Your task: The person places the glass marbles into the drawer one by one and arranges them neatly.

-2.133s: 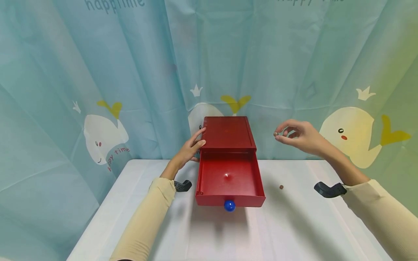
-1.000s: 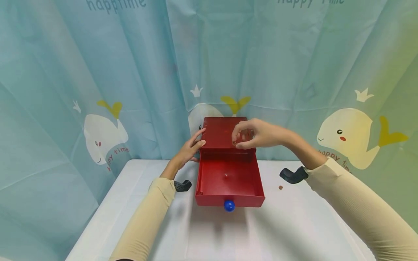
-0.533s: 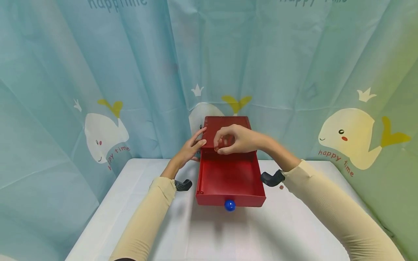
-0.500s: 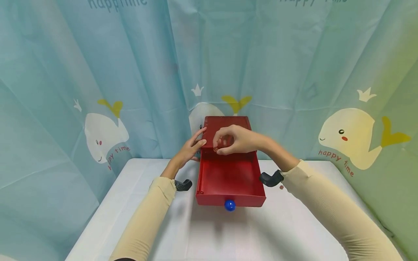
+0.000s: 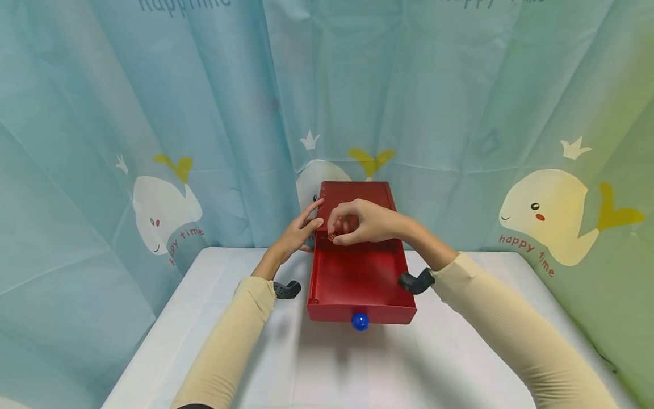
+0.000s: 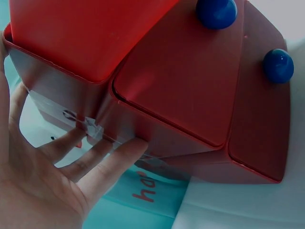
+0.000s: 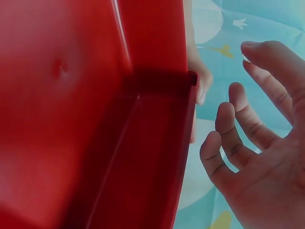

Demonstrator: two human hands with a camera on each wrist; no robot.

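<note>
A red cabinet [image 5: 352, 191] stands on the table with its top drawer [image 5: 357, 278] pulled well out, a blue knob [image 5: 360, 321] on its front. My left hand [image 5: 296, 234] rests on the cabinet's left side, fingers fairly straight against the wall in the left wrist view. Over the rear left part of the drawer, my right hand [image 5: 365, 221] pinches a small brown bead [image 5: 331, 237] between thumb and index finger. In the right wrist view only a sliver of it shows at the fingertips. Another small round bead [image 5: 314, 301] lies in the drawer's front left corner.
Lower closed drawers with blue knobs [image 6: 279, 66] show in the left wrist view. A white table [image 5: 337, 380] carries the cabinet. Behind hangs a blue-green curtain [image 5: 245, 142] with whale prints. Dark wrist mounts [image 5: 416, 280] stick out under both wrists.
My right hand has swung left from beside the cabinet to over the open drawer, carrying the bead. The loose bead on the table is now hidden by the right arm. The left hand stays put.
</note>
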